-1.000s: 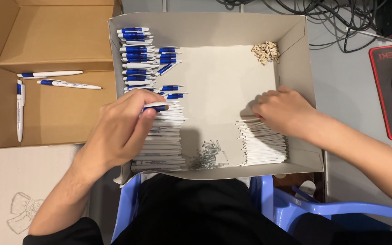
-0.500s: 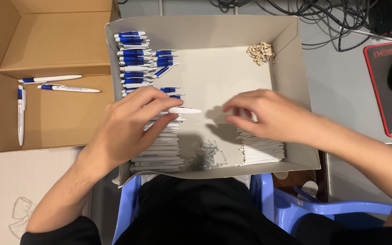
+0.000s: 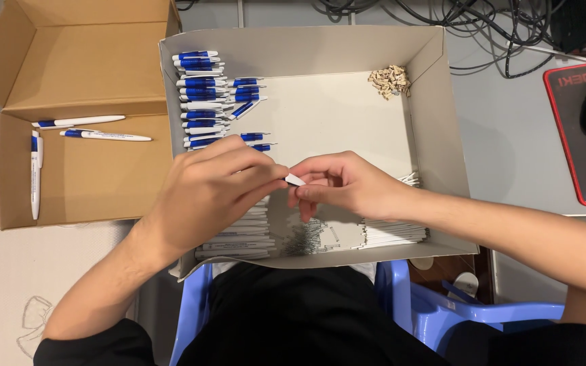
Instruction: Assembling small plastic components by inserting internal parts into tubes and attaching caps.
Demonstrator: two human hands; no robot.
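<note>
- The left hand (image 3: 205, 196) and right hand (image 3: 344, 184) meet fingertip to fingertip, both pinching a white pen part (image 3: 295, 179).
- The part sits between them, above the grey tray (image 3: 435, 122) of pen pieces.

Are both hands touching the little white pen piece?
Touching. The head view shows the left hand and the right hand meeting over the grey tray, with fingertips of both pinching the white pen piece between them.
</note>
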